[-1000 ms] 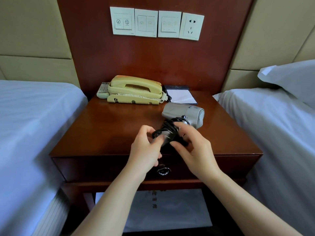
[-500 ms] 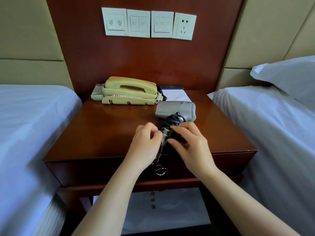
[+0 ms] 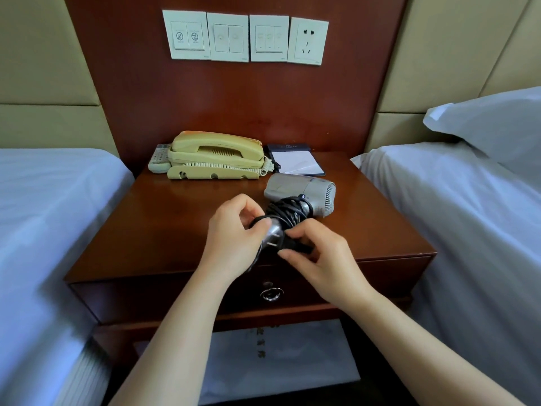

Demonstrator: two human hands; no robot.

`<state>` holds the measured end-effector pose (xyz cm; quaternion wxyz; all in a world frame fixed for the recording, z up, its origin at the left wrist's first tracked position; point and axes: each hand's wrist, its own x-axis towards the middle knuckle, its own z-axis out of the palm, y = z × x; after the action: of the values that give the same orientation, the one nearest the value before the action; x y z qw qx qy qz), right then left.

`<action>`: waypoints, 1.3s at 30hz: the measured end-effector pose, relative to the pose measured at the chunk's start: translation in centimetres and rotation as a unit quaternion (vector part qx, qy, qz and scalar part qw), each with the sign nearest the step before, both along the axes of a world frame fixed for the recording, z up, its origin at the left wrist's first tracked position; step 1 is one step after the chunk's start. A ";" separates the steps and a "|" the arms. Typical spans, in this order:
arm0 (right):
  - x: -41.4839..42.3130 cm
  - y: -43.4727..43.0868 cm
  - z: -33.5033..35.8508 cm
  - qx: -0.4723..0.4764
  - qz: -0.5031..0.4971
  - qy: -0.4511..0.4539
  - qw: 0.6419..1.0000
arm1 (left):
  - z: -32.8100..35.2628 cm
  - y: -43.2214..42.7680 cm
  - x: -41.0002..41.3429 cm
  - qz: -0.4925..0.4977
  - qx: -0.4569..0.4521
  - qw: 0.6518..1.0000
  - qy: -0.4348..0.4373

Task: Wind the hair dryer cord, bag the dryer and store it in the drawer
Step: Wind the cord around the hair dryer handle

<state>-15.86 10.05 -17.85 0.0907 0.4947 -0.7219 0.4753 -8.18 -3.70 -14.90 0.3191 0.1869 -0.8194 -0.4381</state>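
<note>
Since a second ago you have drawn the hair dryer (image 3: 301,190) a little nearer the front of the desk (image 3: 164,230) and brought the plug end round, so its metal prongs now show between your two hands; the cord (image 3: 288,210) sits in black loops about the folded handle, and I judge the winding is nearly done, with only the plug left to tuck. Your left hand (image 3: 234,238) is closed on the handle end and the loops, and your right hand (image 3: 319,256) pinches the plug and the last stretch of cord. The dryer lies right of centre in the frame, its grille turned toward the right bed (image 3: 456,218). No bag is plainly in view; something white lies on the lower shelf at the bottom of the frame, too blurred to name. The drawer (image 3: 175,294) beneath your hands is shut, its ring pull (image 3: 271,293) just under your wrists. The telephone (image 3: 215,155) and notepad (image 3: 297,161) stand toward the back, well apart from your hands, leaving bare wood at centre left. The left bed (image 3: 52,218) and the right bed close in on both sides, so your elbows have little room.
</note>
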 end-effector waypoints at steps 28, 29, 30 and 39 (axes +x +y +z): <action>-0.8 -0.1 2.8 0.079 -0.094 -0.184 0.975 | 0.2 1.8 -1.1 -0.018 -0.097 0.995 0.014; -0.8 -0.1 2.8 0.073 -0.099 -0.183 0.975 | 0.1 2.0 -1.2 -0.010 -0.107 0.994 0.023; -0.8 0.0 2.7 0.067 -0.102 -0.184 0.975 | 0.0 2.2 -1.4 -0.003 -0.115 0.993 0.033; -0.8 0.0 2.3 0.003 -0.138 -0.071 0.988 | -0.2 2.8 -2.7 0.043 -0.075 0.995 0.044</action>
<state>-16.64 10.06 -15.59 0.1022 0.3555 -0.7893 0.4902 -10.84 -0.92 -15.12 0.3869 0.1781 -0.8262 -0.3687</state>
